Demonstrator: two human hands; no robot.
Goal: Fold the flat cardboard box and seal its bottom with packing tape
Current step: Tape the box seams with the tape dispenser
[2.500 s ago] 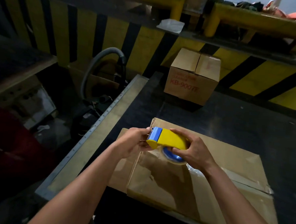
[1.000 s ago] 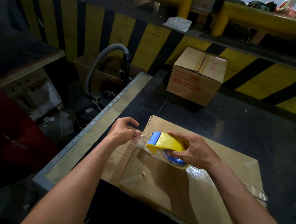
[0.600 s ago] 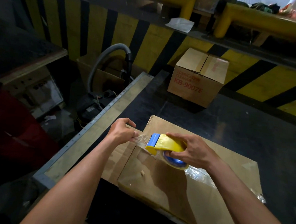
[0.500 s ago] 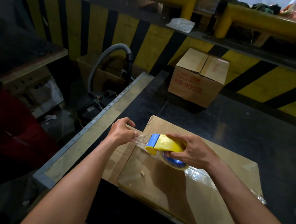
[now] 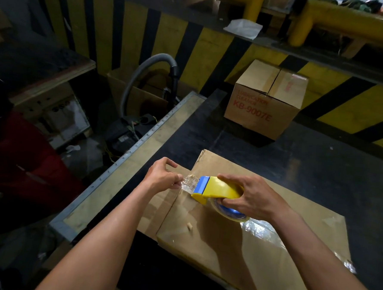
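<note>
Tape drawn further out, dispenser partly hand-covered

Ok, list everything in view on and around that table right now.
flat cardboard box: 1, brown, lying on the table under both hands
tape dispenser: 1, yellow with blue front, above the flat box's left part
tape roll: 1, clear on blue core, in the dispenser
tape strip: 1, clear, stretched off the dispenser's front
closed box: 1, brown with red print, far side of table
table: 1, black top, pale left border
hose: 1, grey, arched left of the table
striped wall: 1, yellow and black, behind the table
crumpled sheet: 1, white, on the ledge above
left hand: 1, pinches the tape strip
right hand: 1, grips the tape dispenser
</note>
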